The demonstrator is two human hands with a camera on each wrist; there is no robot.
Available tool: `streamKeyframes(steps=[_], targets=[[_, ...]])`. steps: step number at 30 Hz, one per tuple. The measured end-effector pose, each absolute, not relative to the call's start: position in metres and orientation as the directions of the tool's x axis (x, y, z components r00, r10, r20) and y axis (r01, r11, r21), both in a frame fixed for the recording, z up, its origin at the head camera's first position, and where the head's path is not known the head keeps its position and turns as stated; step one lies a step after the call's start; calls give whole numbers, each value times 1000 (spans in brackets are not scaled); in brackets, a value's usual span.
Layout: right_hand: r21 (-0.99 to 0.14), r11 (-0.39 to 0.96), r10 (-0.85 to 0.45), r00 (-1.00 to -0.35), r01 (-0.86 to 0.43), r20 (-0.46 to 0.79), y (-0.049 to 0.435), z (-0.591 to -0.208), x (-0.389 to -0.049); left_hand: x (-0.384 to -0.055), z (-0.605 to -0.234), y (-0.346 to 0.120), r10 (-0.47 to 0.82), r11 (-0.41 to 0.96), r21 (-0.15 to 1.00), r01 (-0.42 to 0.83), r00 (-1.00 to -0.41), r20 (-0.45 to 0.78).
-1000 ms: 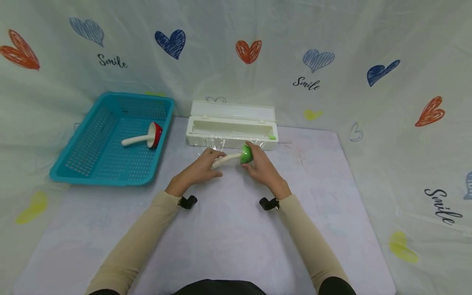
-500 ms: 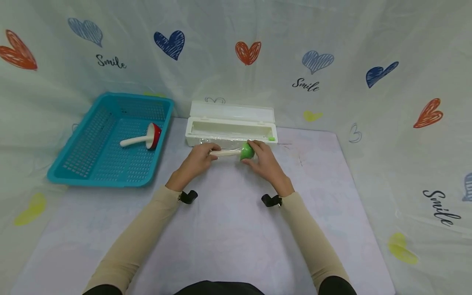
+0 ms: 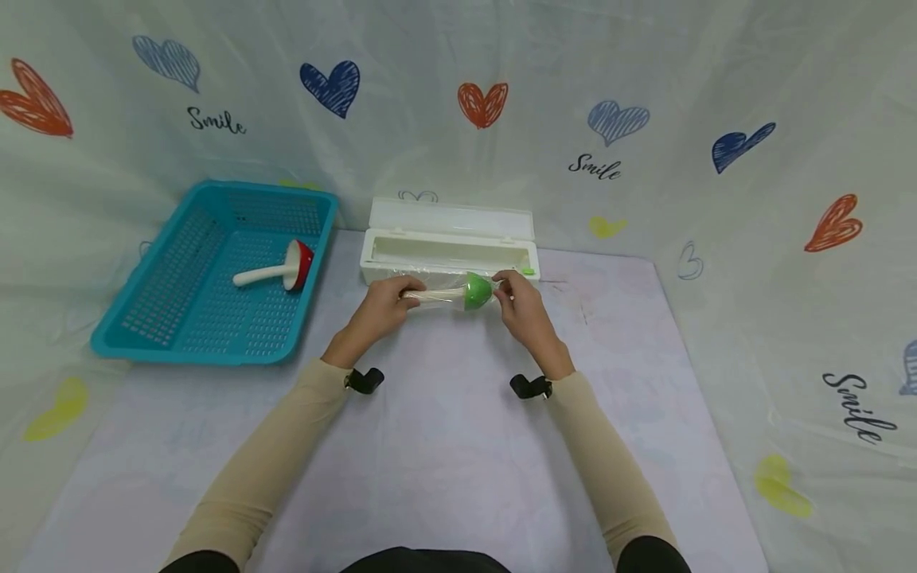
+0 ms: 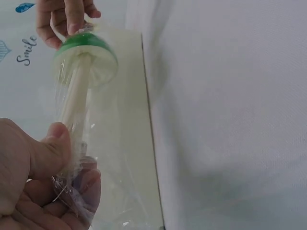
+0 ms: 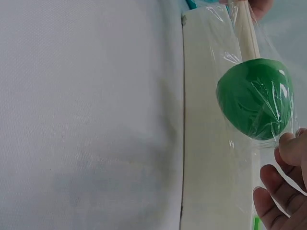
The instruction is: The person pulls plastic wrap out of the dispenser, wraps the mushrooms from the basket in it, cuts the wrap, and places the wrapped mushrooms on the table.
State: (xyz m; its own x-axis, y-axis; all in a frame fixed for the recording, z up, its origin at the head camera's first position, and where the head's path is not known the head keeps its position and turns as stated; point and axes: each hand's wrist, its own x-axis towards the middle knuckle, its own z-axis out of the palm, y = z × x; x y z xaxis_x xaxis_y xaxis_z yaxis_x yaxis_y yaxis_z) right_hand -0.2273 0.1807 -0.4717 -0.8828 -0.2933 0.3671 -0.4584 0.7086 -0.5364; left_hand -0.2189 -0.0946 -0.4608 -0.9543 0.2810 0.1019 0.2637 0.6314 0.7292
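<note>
A toy mushroom with a green cap [image 3: 478, 292] and a pale stem [image 4: 76, 96] lies sideways in the air, wrapped in clear plastic wrap [image 5: 228, 52]. My left hand [image 3: 384, 306] grips the wrapped stem near its end, thumb on top in the left wrist view. At the cap end, my right hand [image 3: 528, 310] pinches the gathered film just past the top of the cap. Just behind stands a white plastic wrap dispenser [image 3: 451, 267], its lid [image 3: 451, 215] raised. Part of the stem's end is hidden by my left fingers.
A blue perforated basket [image 3: 193, 352] stands on the left, with a red-capped toy mushroom [image 3: 268, 272] lying in it. The white-covered table [image 3: 444, 446] meets a curtain printed with hearts behind the dispenser. A small green piece [image 3: 528, 271] sits at the dispenser's right end.
The mushroom has gone from slanted to nearly level. My right hand has shifted from holding the cap to pinching the film beyond it; my left hand has moved slightly up and left.
</note>
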Motion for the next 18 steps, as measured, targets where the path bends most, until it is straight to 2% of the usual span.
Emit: streamKeyframes(steps=[4, 8, 12, 18], targets=[[-516, 663, -382, -837, -543, 391, 175, -470, -227, -221, -460, -96, 264, 625, 738, 253, -959, 106], [-526, 648, -461, -834, -550, 304, 168, -468, -228, -223, -459, -98, 261, 611, 749, 258, -958, 117], [-505, 706, -448, -865, -497, 226, 161, -468, -234, -227, -459, -99, 285, 611, 745, 268, -952, 109], [-509, 719, -409, -881, -472, 240, 155, -466, -242, -232, -460, -101, 330, 586, 762, 276, -940, 87]])
